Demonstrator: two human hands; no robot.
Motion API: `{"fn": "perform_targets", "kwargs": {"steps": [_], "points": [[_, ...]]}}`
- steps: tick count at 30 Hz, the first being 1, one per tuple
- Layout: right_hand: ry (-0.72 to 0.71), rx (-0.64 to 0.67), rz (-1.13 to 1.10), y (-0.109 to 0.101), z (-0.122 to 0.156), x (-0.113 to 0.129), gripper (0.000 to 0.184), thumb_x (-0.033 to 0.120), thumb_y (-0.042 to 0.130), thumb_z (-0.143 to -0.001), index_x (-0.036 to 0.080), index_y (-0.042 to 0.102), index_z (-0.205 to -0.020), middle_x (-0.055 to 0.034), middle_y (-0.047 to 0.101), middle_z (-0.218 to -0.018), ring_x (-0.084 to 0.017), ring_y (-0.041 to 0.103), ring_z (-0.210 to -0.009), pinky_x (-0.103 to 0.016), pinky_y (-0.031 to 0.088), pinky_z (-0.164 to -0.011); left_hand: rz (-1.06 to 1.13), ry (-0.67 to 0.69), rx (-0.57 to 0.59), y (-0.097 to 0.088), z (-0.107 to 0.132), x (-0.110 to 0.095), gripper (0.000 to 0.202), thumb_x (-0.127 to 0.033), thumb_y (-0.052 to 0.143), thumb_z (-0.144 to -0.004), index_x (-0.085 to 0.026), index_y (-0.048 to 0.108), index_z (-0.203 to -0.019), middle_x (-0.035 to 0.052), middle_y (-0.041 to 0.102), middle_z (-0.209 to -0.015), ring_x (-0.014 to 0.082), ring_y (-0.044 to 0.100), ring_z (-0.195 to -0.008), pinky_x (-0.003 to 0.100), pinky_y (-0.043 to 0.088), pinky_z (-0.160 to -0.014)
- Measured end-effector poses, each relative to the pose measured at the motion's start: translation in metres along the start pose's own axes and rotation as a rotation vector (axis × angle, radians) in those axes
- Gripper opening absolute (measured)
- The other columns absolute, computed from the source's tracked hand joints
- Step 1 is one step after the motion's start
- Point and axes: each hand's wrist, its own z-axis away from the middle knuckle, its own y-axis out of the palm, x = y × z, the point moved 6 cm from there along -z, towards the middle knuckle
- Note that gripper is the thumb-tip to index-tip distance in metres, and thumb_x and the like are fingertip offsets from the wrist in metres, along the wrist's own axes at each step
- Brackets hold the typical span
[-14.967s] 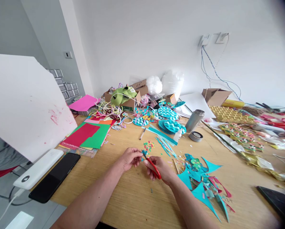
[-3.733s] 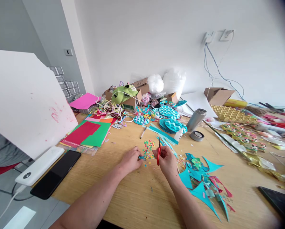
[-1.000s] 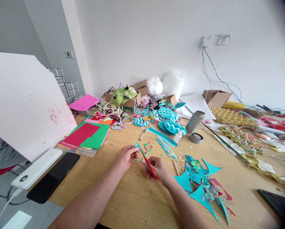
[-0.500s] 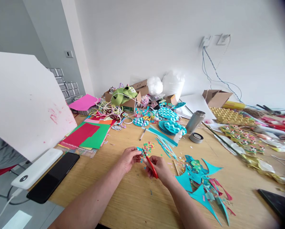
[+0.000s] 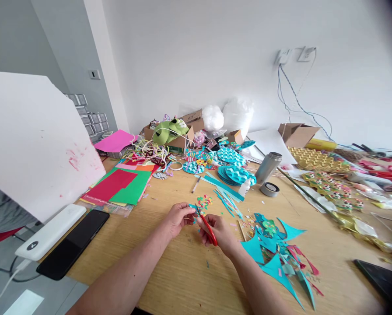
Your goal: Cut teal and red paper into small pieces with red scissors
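My right hand [image 5: 215, 229] is closed around the red handles of a pair of scissors [image 5: 208, 228], whose blades point up and to the left. Between the fingers of my left hand [image 5: 180, 217] is pinched a small piece of blue paper [image 5: 192, 206], close against the blades. Whether the blades touch it is too small to make out. Just beyond both hands lies a little heap of red, yellow and green paper cutouts [image 5: 204, 201]. Blue paper scraps [image 5: 274, 245] are piled to the right of my right forearm.
Coloured paper sheets [image 5: 124, 181] lie to the left, near a black phone [image 5: 74, 243] and a white power bank [image 5: 51, 231]. Farther back are a pen [image 5: 196, 184], a glue bottle [image 5: 245, 187], a roll of tape [image 5: 270, 189], a metal flask [image 5: 269, 168] and blue wavy discs [image 5: 235, 175].
Both hands stay in nearly the same place, with the scissors and blue paper still held. Only a very slight shift of the fingers and blades shows.
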Motion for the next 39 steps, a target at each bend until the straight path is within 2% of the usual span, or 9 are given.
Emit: {"fn": "perform_targets", "kwargs": {"steps": [11, 18, 39], "points": [[0.018, 0.013, 0.016, 0.0006, -0.0002, -0.0011, 0.045, 0.059, 0.063, -0.065, 0.018, 0.044, -0.063, 0.0044, 0.057, -0.044, -0.009, 0.054, -0.036, -0.017, 0.037, -0.034, -0.021, -0.010, -0.010, -0.0010, 0.0002, -0.0006, 0.020, -0.027, 0.072, -0.058, -0.013, 0.062, -0.069, 0.0026, 0.063, -0.064, 0.0094, 0.053, -0.053, 0.022, 0.038, -0.052], [0.021, -0.001, 0.022, 0.0019, 0.0028, 0.0014, 0.048, 0.063, 0.060, -0.063, 0.019, 0.043, -0.064, 0.0041, 0.058, -0.047, -0.010, 0.054, -0.037, -0.019, 0.038, -0.036, -0.009, -0.010, -0.012, -0.0003, 0.0000, 0.0000, 0.019, -0.024, 0.074, -0.057, -0.013, 0.063, -0.068, 0.0015, 0.062, -0.062, 0.0093, 0.053, -0.053, 0.022, 0.038, -0.052], [-0.006, 0.030, -0.010, 0.0014, -0.0013, -0.0026, 0.045, 0.059, 0.062, -0.066, 0.018, 0.044, -0.067, 0.0048, 0.056, -0.047, -0.010, 0.054, -0.039, -0.020, 0.042, -0.039, 0.005, -0.015, 0.012, 0.0027, 0.0015, -0.0003, 0.019, -0.024, 0.073, -0.056, -0.013, 0.060, -0.065, 0.0012, 0.061, -0.061, 0.0089, 0.052, -0.052, 0.022, 0.037, -0.052]]}}
